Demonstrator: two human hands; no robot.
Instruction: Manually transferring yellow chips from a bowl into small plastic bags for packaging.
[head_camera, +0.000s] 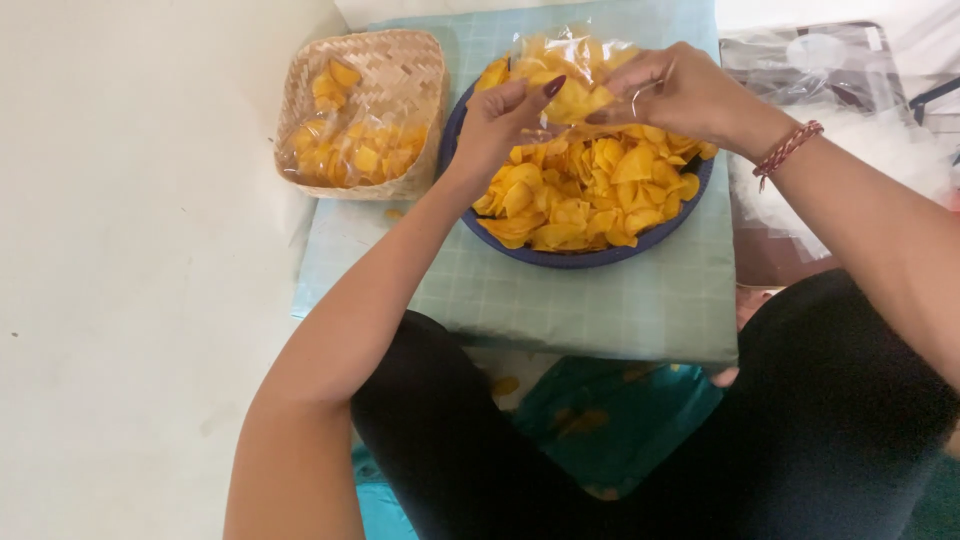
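Observation:
A round blue bowl (590, 258) heaped with yellow chips (590, 190) sits on a pale green checked cloth. Above its far side both hands hold a clear plastic bag (570, 62) partly filled with chips. My left hand (500, 125) pinches the bag's near left edge between thumb and fingers. My right hand (680, 95), with a red thread bracelet on its wrist, grips the bag's right edge. The bag's mouth faces me, and its lower part is hidden behind the hands.
A square woven basket (365, 110) left of the bowl holds clear bags of chips. A stack of empty clear bags (830, 70) lies at the right. The low cloth-covered table (600, 310) ends just before my knees. A white floor (130, 300) lies at the left.

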